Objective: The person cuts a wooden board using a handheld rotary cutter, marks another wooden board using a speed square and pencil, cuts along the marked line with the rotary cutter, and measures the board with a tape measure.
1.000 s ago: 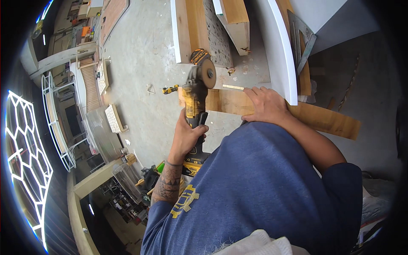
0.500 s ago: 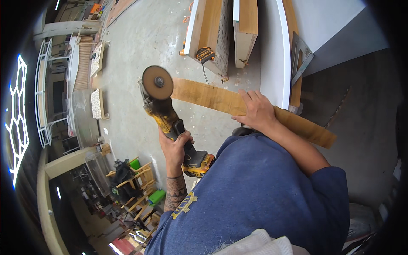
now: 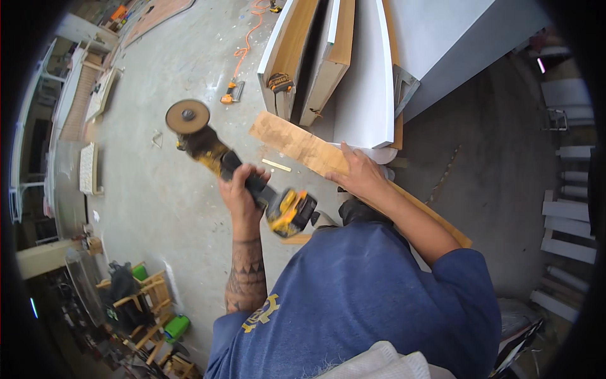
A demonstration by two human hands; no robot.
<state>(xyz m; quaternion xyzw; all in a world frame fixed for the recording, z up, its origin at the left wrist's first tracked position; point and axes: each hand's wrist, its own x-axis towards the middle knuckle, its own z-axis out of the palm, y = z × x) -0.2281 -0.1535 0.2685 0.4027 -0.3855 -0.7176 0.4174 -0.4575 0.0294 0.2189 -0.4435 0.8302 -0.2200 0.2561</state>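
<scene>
My left hand point(image 3: 243, 197) grips the black-and-yellow angle grinder point(image 3: 211, 153) by its handle, the battery end near my body. A brown disc point(image 3: 188, 116) sits at the far end of the grinder, facing up, to the left of the board and apart from it. With fingers over the far edge and thumb on the near side, my right hand point(image 3: 363, 175) holds a long thin wooden board point(image 3: 293, 142). The board slants from the middle of the floor down under my right forearm. Its far left end shows darker, rough patches.
White-and-wood panels point(image 3: 369, 76) stand just beyond the board, with a tape measure point(image 3: 279, 82) on one and a metal square point(image 3: 406, 88) against another. On the concrete floor lie an orange tool point(image 3: 232, 92) with an orange hose point(image 3: 243, 52) and a small strip point(image 3: 276, 165).
The grinder has swung left and tilted, its disc now farther from the board's end. The board slants more steeply, and my right hand still holds it. The whole view has shifted.
</scene>
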